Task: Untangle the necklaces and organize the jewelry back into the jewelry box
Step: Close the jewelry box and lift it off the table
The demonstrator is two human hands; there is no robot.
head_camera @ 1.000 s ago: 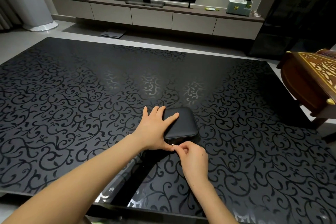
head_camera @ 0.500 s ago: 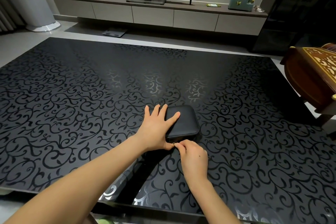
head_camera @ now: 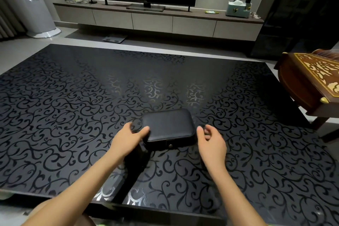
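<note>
two bare forearms reach in over the near edge of the glossy black surface w/ swirl pattern [head_camera: 73, 115]. btwn the hands lies the black leather-look rounded-rectangle jewelry box [head_camera: 167, 126], lid shut, small round snap button [head_camera: 170, 146] on its near side. left grip [head_camera: 131, 136] is blurred: thumb on the lid's near-left corner, fingers loosely curved beside the left edge, can't tell if it clamps. right grip [head_camera: 211, 139] is half open, holds nothing, just beside the box's right edge. farther right is an inlaid brown wooden side table [head_camera: 302, 82]; at the back, a long pale tv cabinet [head_camera: 152, 22].

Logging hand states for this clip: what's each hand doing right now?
Left hand: open, thumb on the jewelry box lid.
Right hand: open, loosely curled, holding nothing.
</note>
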